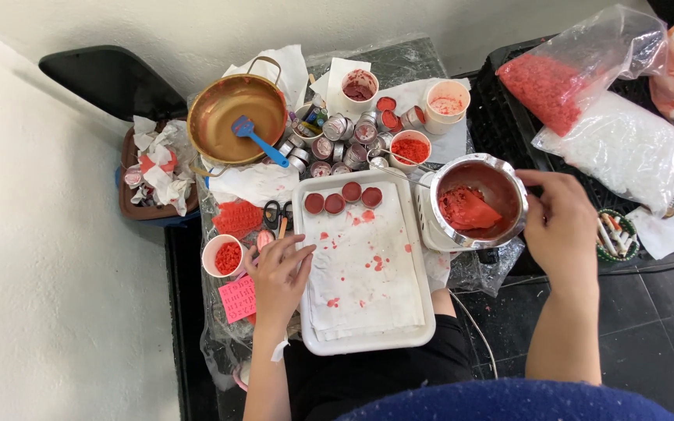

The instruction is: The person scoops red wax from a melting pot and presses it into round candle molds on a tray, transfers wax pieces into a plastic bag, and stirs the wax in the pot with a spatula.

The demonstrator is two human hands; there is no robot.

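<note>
Head view: the left hand (278, 277) lies flat, fingers spread and holding nothing, on the left rim of the white tray (423, 312), while the right hand (562, 226) curls around the right rim of the steel pot (509, 175) of red wax — whether it grips it I cannot tell. At far right lie two clear bags — one of red pellets (544, 90), one of white pellets (626, 144) — and a pink square note (237, 298) sits by the left wrist.

Left hand (278, 274) on white tray (423, 312), right hand (562, 226) beside red-filled steel pot (509, 175)
</note>
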